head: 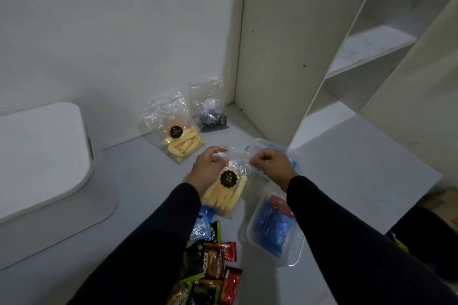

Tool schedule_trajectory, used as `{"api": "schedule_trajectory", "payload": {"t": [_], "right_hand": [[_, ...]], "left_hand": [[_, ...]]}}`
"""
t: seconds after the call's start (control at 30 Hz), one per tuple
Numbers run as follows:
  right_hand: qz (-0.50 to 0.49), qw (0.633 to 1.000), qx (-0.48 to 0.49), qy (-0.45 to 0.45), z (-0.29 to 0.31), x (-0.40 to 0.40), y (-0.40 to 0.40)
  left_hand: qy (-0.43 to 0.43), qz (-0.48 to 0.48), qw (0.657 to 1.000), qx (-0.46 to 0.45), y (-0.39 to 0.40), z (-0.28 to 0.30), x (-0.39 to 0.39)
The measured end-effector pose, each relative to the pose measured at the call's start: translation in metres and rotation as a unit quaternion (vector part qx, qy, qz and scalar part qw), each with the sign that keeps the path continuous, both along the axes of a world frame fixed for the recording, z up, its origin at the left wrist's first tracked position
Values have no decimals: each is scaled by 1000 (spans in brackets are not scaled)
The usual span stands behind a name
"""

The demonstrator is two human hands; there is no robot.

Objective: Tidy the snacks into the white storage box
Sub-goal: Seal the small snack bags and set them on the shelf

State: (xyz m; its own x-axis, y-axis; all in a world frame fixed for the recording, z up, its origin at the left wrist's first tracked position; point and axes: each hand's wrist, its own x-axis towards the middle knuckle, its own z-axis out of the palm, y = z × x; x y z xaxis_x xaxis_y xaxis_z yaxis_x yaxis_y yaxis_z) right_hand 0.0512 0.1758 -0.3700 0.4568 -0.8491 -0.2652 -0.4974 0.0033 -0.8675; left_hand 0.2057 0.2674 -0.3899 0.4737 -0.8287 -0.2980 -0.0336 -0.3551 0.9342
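Nearest the camera, a heap of small foil snack packets (210,272) lay on the desk (347,168), just below the held bag of pale stick snacks (226,195). Beside that bag, toward the shelf unit, a clear plastic tub (275,238) held blue and red sachets, partly hidden under the right sleeve.

Both hands were pinching the bag's clear top edge: the left hand (208,168) gripped one corner and the right hand (269,164) gripped the other, fingers curled on the film, with the sticks and the black round label hanging below. Whether they were sealing the top or simply lifting the bag could not be told.

Beyond the held bag, a second bag of sticks (174,137) leaned toward the wall, and a bag of dark sweets (210,112) stood just behind it, near the foot of the shelf unit (285,57). The white storage box (42,156) sat well away from the held bag on the left-hand side, and its top looked closed from this angle.

The likely risk was the thin film slipping or tearing at the pinched corners, dropping the bag onto the packets. If the box was indeed lidded, both busy hands would leave none free to open it.
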Motion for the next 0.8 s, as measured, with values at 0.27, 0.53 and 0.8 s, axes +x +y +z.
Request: {"api": "schedule_trajectory", "payload": {"t": [0.27,0.53,0.8], "right_hand": [[-1,965,138,-225,61,17,36],[127,963,40,-236,125,14,44],[194,944,-37,-265,148,23,43]], "left_hand": [[102,205,961,-152,48,69,-20],[38,301,919,-253,88,127,-42],[-4,365,884,-292,94,148,-53]]}}
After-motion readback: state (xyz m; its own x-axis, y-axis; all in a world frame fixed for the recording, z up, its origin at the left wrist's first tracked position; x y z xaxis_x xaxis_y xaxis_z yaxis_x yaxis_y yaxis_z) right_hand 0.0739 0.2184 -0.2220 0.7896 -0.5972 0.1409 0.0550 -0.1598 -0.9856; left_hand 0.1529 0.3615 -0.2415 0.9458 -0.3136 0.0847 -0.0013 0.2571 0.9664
